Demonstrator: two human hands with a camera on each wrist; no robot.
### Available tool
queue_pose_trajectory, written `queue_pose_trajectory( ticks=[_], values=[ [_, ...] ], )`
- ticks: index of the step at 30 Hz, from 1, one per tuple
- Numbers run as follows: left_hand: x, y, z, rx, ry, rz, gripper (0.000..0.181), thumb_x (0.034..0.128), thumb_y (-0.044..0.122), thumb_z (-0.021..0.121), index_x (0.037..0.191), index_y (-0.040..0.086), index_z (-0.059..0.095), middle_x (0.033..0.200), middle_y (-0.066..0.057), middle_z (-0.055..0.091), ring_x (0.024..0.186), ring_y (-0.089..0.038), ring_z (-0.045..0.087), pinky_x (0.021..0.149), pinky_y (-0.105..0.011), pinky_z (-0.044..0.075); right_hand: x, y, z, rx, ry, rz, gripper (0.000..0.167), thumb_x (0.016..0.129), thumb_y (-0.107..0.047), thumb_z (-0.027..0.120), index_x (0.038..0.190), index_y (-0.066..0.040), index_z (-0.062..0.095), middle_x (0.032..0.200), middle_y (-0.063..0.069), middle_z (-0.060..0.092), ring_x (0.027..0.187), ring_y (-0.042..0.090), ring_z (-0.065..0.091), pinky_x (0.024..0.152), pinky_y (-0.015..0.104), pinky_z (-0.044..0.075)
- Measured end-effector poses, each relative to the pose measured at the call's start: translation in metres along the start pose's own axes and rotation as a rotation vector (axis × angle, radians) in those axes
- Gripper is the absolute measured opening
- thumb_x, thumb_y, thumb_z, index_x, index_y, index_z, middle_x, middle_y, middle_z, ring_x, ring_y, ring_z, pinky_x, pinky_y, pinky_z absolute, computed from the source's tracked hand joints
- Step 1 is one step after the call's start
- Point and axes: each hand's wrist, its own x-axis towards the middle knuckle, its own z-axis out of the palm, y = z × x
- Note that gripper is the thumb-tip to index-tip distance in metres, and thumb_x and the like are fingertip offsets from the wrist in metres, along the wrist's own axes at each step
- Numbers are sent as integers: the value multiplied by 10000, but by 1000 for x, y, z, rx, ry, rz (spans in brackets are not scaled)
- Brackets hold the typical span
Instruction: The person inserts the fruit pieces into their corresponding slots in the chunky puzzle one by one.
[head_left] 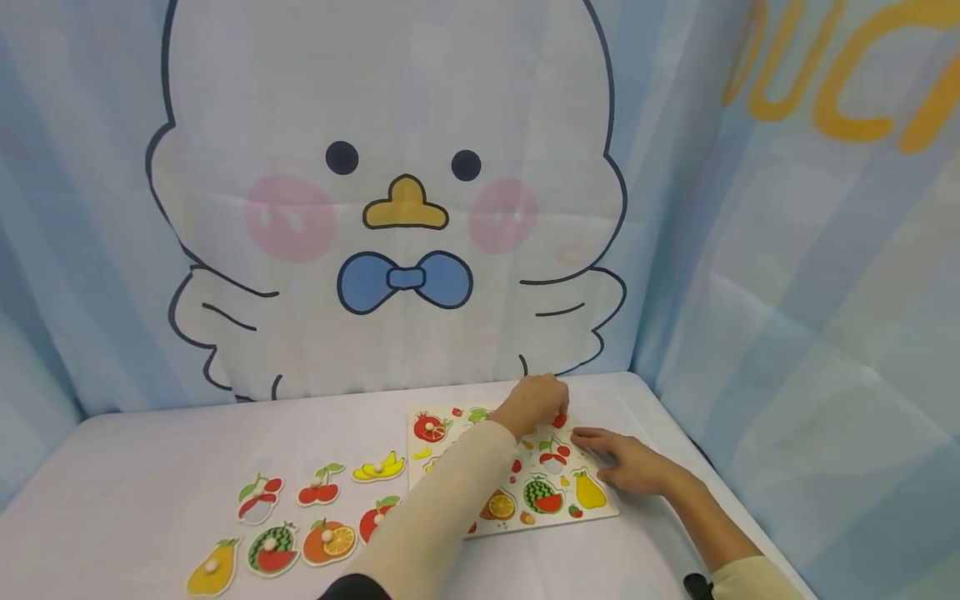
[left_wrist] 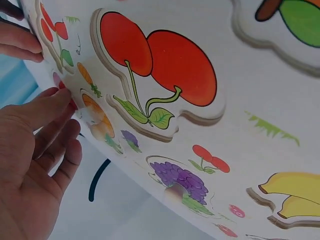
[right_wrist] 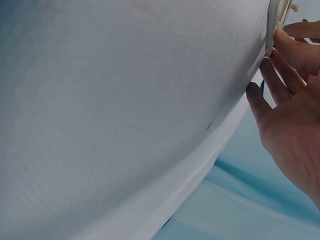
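A white fruit puzzle board (head_left: 570, 517) lies on the table, with colourful fruit shapes on it. My left hand (head_left: 534, 404) reaches across to its far right corner. In the left wrist view the thumb and curled fingers of my left hand (left_wrist: 42, 127) pinch a red fruit puzzle piece (left_wrist: 64, 86) near the board's edge; most of that piece is hidden. My right hand (head_left: 633, 462) lies at the board's right side, fingers extended and touching it. The right wrist view has my right hand (right_wrist: 295, 107) with fingertips against the board's edge (right_wrist: 274, 25).
Left of the board lie several loose knobbed pieces: a pear (head_left: 213, 568), a watermelon (head_left: 272, 557), an orange (head_left: 330, 542), cherries (head_left: 318, 492) and bananas (head_left: 381, 468). My left forearm (head_left: 450, 508) covers part of the board. A printed curtain (head_left: 390, 350) stands behind the white table (head_left: 135, 467).
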Motion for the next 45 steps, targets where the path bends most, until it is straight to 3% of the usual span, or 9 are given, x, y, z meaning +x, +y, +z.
queue_pose_trajectory(
  ticks=[7,12,17,27,32,39,45],
  values=[
    [-7,-4,-3,-49,-90,45,215,963,156,758,1155,250,783,1151,66,717,955,-125,585,950,-241,534,-1,0,1,4,5,-8,620,899,35,678,1499,-45,544,1614,180,445,1484,496,377,1171,660,333],
    [-16,-8,-6,34,-97,120,287,975,108,732,1207,268,777,1206,77,723,1030,-108,625,996,-262,528,-1,0,1,-6,5,-7,631,892,42,678,1502,-49,543,1616,173,443,1481,489,385,1169,652,344],
    [-33,-19,-8,-2,-94,115,295,974,150,742,1240,275,765,1299,79,703,1168,-123,630,1055,-313,514,-1,-3,0,-1,-2,4,633,887,40,678,1500,-52,547,1616,172,443,1481,493,381,1170,659,339],
    [-90,-55,-10,-75,-71,74,255,975,162,740,1202,270,785,1091,65,735,923,-96,623,866,-260,550,1,-3,0,-20,6,31,628,885,26,686,1493,-62,557,1616,176,441,1482,503,369,1163,668,345],
    [-118,-74,-14,-87,-34,61,230,965,166,751,1171,255,800,1126,75,768,964,-102,677,894,-268,568,0,-3,1,-19,12,34,616,898,20,674,1497,-60,552,1622,173,435,1491,502,357,1169,667,339],
    [-154,-100,-11,-97,-23,30,168,945,198,781,1105,239,813,898,92,705,786,-89,576,752,-228,519,-1,-3,1,-31,17,20,622,886,24,680,1491,-48,555,1615,186,437,1480,512,365,1163,672,341],
    [-191,-126,-6,-102,-23,-36,117,926,162,795,1027,215,817,879,92,708,786,-92,567,781,-262,529,1,-5,2,-36,10,18,617,892,17,686,1491,-48,554,1612,192,439,1475,518,367,1160,677,342]
  ],
)
